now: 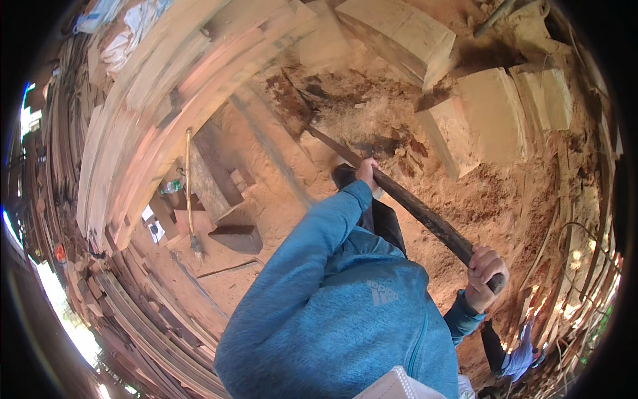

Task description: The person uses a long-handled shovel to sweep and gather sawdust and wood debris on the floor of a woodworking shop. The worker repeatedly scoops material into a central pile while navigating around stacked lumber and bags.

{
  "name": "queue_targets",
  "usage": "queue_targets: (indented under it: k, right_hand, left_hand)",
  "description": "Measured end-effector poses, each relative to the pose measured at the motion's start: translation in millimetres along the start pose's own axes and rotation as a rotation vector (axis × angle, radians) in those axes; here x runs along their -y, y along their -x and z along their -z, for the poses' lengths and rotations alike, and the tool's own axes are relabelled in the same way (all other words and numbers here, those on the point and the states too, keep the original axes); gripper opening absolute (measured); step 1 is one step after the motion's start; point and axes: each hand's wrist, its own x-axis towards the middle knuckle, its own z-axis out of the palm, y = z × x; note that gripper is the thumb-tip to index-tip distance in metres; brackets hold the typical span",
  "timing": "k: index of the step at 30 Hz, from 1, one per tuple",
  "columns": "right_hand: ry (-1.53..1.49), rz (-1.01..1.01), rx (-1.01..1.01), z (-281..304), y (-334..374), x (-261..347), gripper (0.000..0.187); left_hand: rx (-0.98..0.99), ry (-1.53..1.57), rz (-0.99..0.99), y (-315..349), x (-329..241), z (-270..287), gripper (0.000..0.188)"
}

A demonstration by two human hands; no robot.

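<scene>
A long, dark wooden pole slants across in front of me, its thick end at the right. My right hand is wrapped around that thick end. Farther along, my left hand grips the same pole near its middle. Beyond the left hand the pole narrows and runs to a pile of sawdust and dark bark scraps on the ground. Whether its far tip carries a tool head, I cannot tell.
Long sawn planks are stacked at the far left, with a broom beside them. Squared timber blocks lie at the far right. A dark wood block rests on the dusty ground. Another person is at the lower right.
</scene>
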Motion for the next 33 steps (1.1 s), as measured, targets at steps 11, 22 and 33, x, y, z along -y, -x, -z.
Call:
queue_targets:
  k: [11, 22, 33]
  right_hand:
    - [0.051, 0.233, 0.398, -5, -66, 72, 0.027]
    - [-0.041, -0.026, 0.242, 4, -62, -18, 0.021]
    - [0.115, 0.103, 0.392, -1, -79, 68, 0.024]
  left_hand:
    - [0.465, 0.366, 0.21, 58, 9, -74, 0.019]
    - [0.078, 0.188, -0.018, -10, -26, -11, 0.012]
    - [0.275, 0.385, 0.166, 38, 28, -64, 0.015]
